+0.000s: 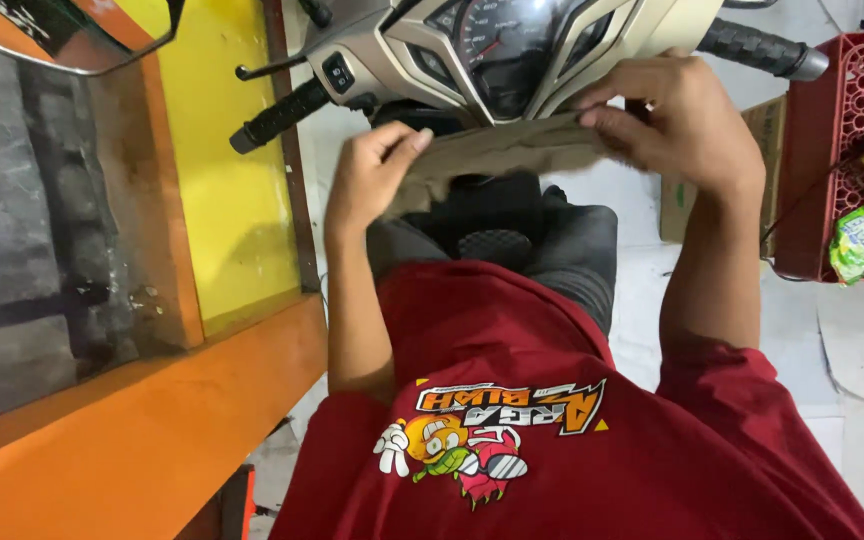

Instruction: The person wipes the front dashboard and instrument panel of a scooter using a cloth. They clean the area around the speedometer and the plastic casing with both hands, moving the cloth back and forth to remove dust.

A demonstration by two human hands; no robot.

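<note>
Nearest the camera is the person's red printed shirt (542,420), then dark trousers (582,245) astride a scooter. Above the lap, both hands hold 1 tan panel (507,150), a long, shallow trim strip that sits just under the scooter's instrument cluster (507,40) and spans the gap between the hands.

The left hand (372,175) grips the panel's left end, its fingers curled over the top edge with the thumb below. The right hand (682,125) pinches the right end, fingertips pressed on the upper edge and the palm arched over it. Both hands are closed on the strip; neither is slack.

The panel looks like thin moulded plastic: probably light, fairly stiff along its length but able to flex and crack at any clips if twisted. Its smooth painted face may be slippery, so the 2 ends, where the edges give a lip, seem the safest places to hold, as the hands do now.

Room is tight. The cluster lies directly above the strip, and the dark seat front is just below. To the left, the handlebar grip (277,115) and a yellow and orange wall (222,200) stand close. To the right, past the other grip (757,48), a red crate (812,180) holds a green packet (862,242), and pale floor between offers more open space.
</note>
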